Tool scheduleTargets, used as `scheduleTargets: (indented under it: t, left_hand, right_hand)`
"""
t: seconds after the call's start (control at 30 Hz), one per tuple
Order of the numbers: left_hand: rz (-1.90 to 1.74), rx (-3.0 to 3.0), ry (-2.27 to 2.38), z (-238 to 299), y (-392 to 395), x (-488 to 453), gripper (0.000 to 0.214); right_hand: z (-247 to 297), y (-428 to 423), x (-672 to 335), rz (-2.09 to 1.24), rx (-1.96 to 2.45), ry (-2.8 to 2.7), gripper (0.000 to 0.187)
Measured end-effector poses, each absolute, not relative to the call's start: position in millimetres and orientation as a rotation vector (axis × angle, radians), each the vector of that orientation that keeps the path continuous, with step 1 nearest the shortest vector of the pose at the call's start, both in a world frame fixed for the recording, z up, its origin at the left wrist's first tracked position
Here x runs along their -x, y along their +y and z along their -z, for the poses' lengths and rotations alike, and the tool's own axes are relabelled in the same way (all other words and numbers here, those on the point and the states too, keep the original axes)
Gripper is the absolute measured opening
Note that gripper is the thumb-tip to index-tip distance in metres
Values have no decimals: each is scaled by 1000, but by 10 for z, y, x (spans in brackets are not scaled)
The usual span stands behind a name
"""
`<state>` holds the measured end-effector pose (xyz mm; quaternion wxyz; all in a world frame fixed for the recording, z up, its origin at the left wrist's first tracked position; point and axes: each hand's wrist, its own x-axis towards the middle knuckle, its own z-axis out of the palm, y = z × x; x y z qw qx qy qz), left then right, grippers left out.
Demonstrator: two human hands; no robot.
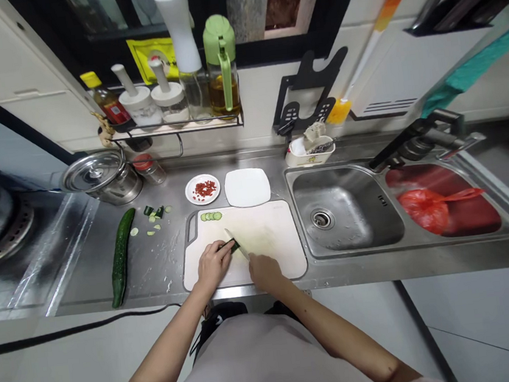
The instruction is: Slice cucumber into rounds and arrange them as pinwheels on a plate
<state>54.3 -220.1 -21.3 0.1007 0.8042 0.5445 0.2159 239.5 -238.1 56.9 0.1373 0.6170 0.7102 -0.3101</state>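
Note:
A white cutting board (271,238) lies on the steel counter in front of me. My left hand (212,264) presses down on a short piece of cucumber (234,246) near the board's left middle, fingers curled over it. My right hand (264,271) is closed round the handle of a knife (237,244), whose blade rests against the cucumber piece. A row of cucumber slices (211,217) lies at the board's far left corner.
A whole cucumber (121,255) and cut scraps (154,218) lie left of the board. A small plate of chopped red chilli (202,189) and a bare white plate (247,187) stand behind it. A sink (344,211) is on the right, a lidded pot (99,175) at back left.

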Motion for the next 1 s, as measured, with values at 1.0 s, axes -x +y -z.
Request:
scheduleTargets:
  t: [1.0]
  left_hand:
    - [-589, -2144, 1712, 57, -2319, -613, 36]
  right_hand:
    - [-519, -2335, -3017, 538, -2202, 2013, 42]
